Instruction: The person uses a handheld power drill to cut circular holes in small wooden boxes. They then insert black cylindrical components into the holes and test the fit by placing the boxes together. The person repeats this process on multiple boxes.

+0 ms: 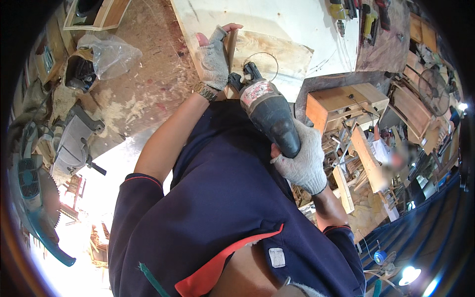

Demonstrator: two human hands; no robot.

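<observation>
My left hand [215,58], in a grey fingerless glove, grips the left edge of a pale wooden board [292,57]. One finger reaches over the board's far corner, and the thumb sticks out to the left. A thin dark ring [276,64] shows on the board's face. My gloved right hand [306,161] is wrapped round the rear of a handheld power tool [269,111] with a black rounded body and a worn, scuffed front. The tool's dark front parts are close to the board's near left part; whether they touch is unclear. Its handle is mostly hidden.
Sawdust lies on the brown worktop [153,64] at left, near a clear plastic bag [111,54]. A saw with a toothed blade [49,195] stands at far left. Cordless drills [339,12] lie at the back right. Wooden cabinets [346,106] and another person [381,151] are at right.
</observation>
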